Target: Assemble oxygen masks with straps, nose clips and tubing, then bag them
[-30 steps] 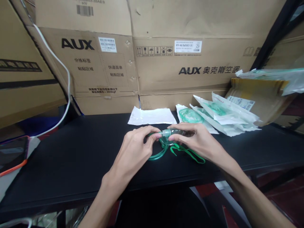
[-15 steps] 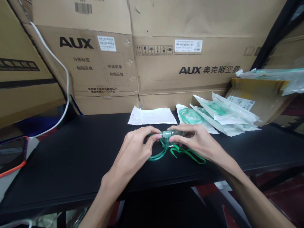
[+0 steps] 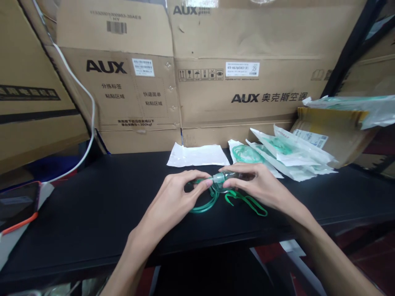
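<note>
Between thumb and fingers, my left hand (image 3: 182, 191) pinches the end of green tubing (image 3: 205, 206), whose coils hang and lie below it. My right hand (image 3: 257, 181) grips a clear green oxygen mask (image 3: 227, 177) by its connector end; most of the mask is hidden behind the fingers. The tube end meets the mask's connector (image 3: 219, 178), but I cannot tell how firmly they are joined. A bright green strap (image 3: 249, 204) trails from the mask onto the black tabletop (image 3: 123, 197).
Behind my hands lies a white packet (image 3: 198, 156). Several clear-and-white pouches with green tubing (image 3: 286, 150) are piled at the right, beside a cardboard box (image 3: 333, 127). Large cartons (image 3: 203, 98) stand along the back. At left are a phone (image 3: 18, 205) and a white cable (image 3: 89, 94).
The camera view has tilted up slightly. Both hands keep their hold, with the tube end and mask connector still together.
</note>
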`<state>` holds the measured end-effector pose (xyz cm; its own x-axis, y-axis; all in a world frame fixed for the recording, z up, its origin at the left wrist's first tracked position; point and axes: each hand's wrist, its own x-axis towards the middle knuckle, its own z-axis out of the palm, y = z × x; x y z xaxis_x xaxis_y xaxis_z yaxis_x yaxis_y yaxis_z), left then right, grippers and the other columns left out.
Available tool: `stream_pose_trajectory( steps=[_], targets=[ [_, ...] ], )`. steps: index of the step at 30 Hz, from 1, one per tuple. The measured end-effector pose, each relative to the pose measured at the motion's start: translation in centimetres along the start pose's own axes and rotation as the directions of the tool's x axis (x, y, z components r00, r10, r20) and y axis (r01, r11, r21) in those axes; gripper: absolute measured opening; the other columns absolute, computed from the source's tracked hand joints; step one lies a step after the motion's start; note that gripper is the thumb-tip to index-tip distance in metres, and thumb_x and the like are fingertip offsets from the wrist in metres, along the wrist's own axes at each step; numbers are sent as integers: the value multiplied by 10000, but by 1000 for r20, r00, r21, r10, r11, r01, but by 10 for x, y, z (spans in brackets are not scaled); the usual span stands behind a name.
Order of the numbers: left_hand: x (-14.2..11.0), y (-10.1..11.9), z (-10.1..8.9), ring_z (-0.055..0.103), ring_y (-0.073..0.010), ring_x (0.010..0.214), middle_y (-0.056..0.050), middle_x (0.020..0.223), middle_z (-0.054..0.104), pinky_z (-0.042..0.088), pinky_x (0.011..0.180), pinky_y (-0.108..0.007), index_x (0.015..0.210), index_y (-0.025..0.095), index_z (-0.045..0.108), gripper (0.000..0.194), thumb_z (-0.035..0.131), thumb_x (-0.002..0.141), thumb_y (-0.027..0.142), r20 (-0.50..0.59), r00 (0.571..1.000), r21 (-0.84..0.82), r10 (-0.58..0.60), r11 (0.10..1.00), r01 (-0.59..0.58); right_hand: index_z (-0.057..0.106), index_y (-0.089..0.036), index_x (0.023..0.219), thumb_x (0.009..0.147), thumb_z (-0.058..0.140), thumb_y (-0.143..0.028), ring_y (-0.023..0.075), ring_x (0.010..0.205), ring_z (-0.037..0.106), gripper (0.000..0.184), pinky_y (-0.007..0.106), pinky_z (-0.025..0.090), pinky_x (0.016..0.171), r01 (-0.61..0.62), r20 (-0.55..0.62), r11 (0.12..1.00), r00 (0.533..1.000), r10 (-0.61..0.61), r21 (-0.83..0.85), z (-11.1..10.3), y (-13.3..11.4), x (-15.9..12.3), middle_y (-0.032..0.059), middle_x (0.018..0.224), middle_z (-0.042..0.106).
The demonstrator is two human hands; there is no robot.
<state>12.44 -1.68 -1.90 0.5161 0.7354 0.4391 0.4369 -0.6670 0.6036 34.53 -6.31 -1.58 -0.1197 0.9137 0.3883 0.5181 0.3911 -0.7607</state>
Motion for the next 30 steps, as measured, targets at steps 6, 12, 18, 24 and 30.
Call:
stream_pose_trajectory(
  steps=[6, 12, 18, 24, 30],
  targets=[
    [-2, -3, -7, 702, -176, 914, 81, 997, 775, 479, 791, -254, 1014, 351, 772, 236, 604, 939, 497, 99, 990, 1, -99, 995, 99, 811, -270, 956, 840, 758, -279, 207, 979, 708, 128, 301, 531, 843, 119, -9, 989, 993, -120, -85, 1, 2, 0, 11, 1062, 778],
    [0, -10, -7, 685, -170, 867, 48, 938, 769, 471, 790, -272, 1043, 326, 787, 195, 675, 912, 417, 19, 1000, -23, 2, 1000, -1, 815, -285, 929, 838, 757, -280, 210, 984, 710, 108, 318, 532, 871, 178, -32, 982, 983, -180, -68, 6, 6, 2, 6, 1083, 775],
    [2, -14, 0, 694, -151, 865, 47, 947, 768, 480, 783, -253, 938, 296, 802, 106, 703, 907, 319, -42, 996, -66, 79, 994, -82, 815, -278, 895, 834, 762, -282, 207, 1013, 701, 81, 314, 518, 889, 165, -47, 985, 985, -167, -54, 7, 8, 3, 7, 1094, 770],
    [3, -13, 5, 702, -150, 857, 33, 942, 775, 495, 776, -255, 944, 271, 802, 99, 715, 900, 252, -111, 981, -39, 157, 986, -162, 817, -263, 875, 833, 754, -256, 199, 1027, 693, 76, 310, 502, 913, 134, -44, 991, 990, -134, -1, 7, 8, 5, 16, 1101, 768],
    [4, -12, 6, 687, -147, 799, 14, 914, 768, 497, 742, -274, 1011, 252, 797, 152, 703, 905, 197, -151, 959, 42, 242, 970, -238, 821, -270, 861, 843, 728, -290, 217, 1042, 686, 96, 335, 500, 920, 102, -29, 995, 994, -102, 15, 6, 4, 4, 25, 1122, 761]
  ],
)
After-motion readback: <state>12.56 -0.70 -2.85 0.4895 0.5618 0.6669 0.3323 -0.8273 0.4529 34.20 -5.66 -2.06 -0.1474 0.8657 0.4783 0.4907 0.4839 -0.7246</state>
